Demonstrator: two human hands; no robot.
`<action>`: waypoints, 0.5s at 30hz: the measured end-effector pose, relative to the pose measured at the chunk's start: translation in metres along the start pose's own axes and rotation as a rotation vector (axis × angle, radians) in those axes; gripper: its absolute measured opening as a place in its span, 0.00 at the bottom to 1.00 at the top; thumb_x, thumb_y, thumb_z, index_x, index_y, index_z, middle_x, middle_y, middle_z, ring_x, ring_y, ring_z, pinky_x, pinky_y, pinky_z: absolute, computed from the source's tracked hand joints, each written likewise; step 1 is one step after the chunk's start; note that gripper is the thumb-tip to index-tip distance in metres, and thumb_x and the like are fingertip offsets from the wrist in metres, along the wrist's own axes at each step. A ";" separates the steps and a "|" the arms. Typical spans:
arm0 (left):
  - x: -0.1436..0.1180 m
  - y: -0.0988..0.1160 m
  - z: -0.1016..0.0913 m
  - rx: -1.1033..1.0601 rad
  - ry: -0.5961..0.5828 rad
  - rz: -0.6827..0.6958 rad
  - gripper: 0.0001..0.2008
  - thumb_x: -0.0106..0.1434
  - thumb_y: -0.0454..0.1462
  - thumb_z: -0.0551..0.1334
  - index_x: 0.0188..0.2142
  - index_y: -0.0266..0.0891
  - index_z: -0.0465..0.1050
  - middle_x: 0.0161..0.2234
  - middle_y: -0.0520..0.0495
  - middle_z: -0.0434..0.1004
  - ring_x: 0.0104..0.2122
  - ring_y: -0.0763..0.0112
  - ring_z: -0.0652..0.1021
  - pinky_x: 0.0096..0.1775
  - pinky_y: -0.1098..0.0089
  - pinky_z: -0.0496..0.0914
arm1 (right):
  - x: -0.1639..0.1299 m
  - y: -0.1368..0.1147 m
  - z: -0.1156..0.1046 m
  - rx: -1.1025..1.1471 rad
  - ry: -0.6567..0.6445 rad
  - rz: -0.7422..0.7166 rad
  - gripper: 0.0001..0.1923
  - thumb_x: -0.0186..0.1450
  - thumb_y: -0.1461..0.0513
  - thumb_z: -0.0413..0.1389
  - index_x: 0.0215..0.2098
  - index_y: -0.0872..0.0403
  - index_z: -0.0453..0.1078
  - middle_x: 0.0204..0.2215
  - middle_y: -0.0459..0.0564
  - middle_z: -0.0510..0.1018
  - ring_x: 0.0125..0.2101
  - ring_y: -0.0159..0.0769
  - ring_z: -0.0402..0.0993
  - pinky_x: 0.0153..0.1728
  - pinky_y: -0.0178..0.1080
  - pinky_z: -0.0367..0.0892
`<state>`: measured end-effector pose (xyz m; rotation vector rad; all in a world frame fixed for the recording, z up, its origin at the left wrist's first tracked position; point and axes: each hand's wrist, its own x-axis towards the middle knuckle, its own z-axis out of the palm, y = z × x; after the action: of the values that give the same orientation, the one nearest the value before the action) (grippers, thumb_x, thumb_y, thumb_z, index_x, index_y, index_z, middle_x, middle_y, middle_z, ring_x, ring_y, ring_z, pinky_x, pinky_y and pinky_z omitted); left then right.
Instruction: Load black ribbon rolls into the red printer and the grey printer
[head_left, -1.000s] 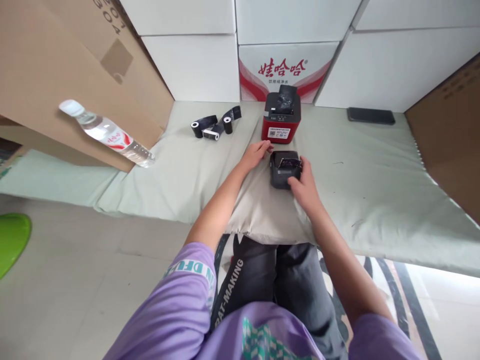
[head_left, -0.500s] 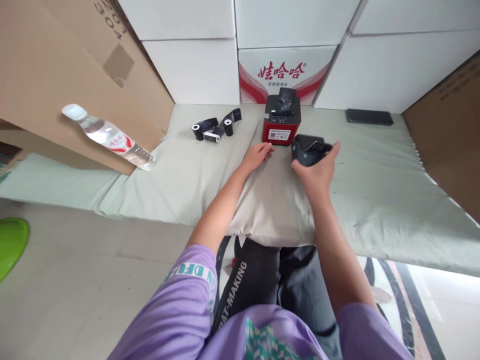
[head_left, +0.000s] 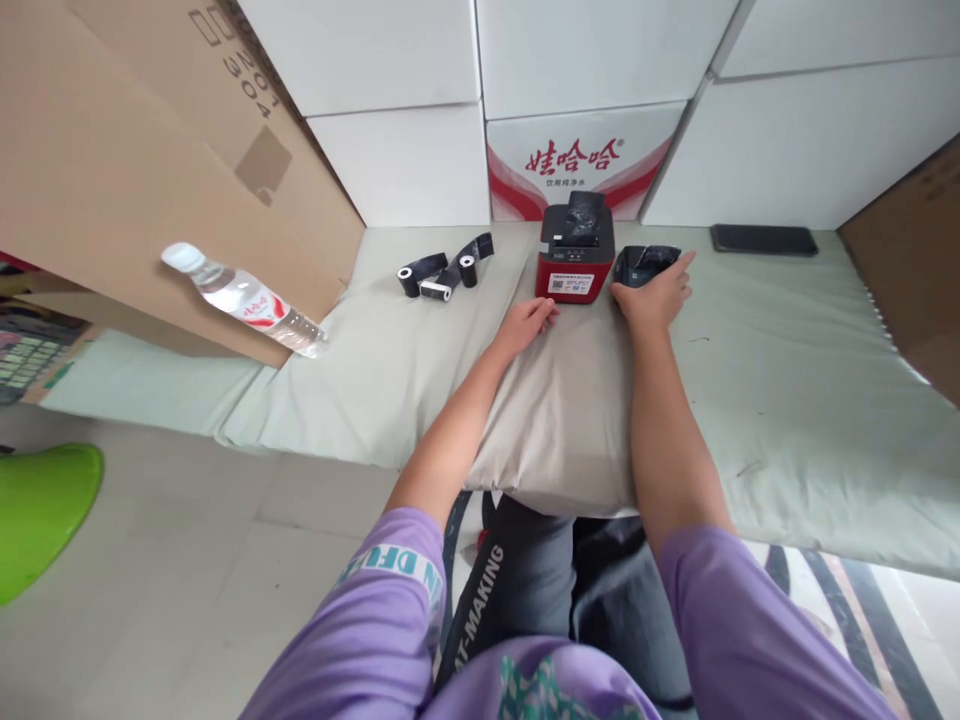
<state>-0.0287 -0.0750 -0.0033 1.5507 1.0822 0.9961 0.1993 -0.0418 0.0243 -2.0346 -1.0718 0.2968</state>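
My right hand grips a small black box-shaped device by its sides, thumb at the left and fingers at the right. It sits just right of a red and black receipt printer; its exact kind I cannot make out. A strip of black paper sticks up from the printer's top. My left hand rests on the cloth in front of the printer's left corner, fingers loosely extended and holding nothing. Left of the printer lie several small rolls of black paper, partly unrolled.
A water bottle leans tilted against a brown carton at the left. A black phone lies at the back right on the cloth-covered surface. White boxes line the back. A green stool stands on the floor.
My right hand has moved the black device away from me, so it now sits beside the printer. The left hand stays by the printer's front. My view has shifted slightly.
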 end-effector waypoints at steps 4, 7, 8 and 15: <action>-0.003 -0.001 0.000 0.037 -0.007 0.015 0.18 0.78 0.47 0.57 0.38 0.40 0.79 0.33 0.49 0.80 0.29 0.72 0.74 0.39 0.69 0.70 | 0.004 0.008 0.002 0.047 0.013 -0.036 0.65 0.56 0.48 0.70 0.79 0.60 0.42 0.69 0.78 0.62 0.73 0.75 0.55 0.70 0.79 0.53; -0.007 0.000 -0.002 0.075 0.023 0.042 0.18 0.77 0.47 0.56 0.40 0.40 0.79 0.35 0.48 0.81 0.31 0.70 0.76 0.41 0.67 0.71 | 0.005 0.013 -0.003 0.165 0.168 -0.168 0.56 0.61 0.50 0.67 0.79 0.57 0.47 0.71 0.76 0.62 0.73 0.71 0.56 0.72 0.76 0.51; -0.007 -0.001 -0.003 0.094 0.056 0.077 0.17 0.77 0.47 0.56 0.41 0.40 0.79 0.36 0.46 0.81 0.33 0.69 0.77 0.44 0.66 0.72 | 0.007 0.014 -0.005 0.214 0.225 -0.248 0.51 0.64 0.50 0.64 0.78 0.55 0.49 0.72 0.75 0.61 0.73 0.68 0.56 0.73 0.74 0.51; 0.018 -0.022 -0.011 0.119 0.212 0.240 0.43 0.64 0.57 0.69 0.72 0.46 0.60 0.76 0.34 0.58 0.76 0.47 0.61 0.70 0.50 0.65 | 0.014 0.007 0.040 0.620 0.019 -0.514 0.40 0.71 0.40 0.49 0.75 0.47 0.53 0.68 0.63 0.68 0.72 0.58 0.67 0.71 0.69 0.63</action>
<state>-0.0381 -0.0522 -0.0213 1.7304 1.1352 1.3023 0.1910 -0.0115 -0.0044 -1.1715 -1.2571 0.2918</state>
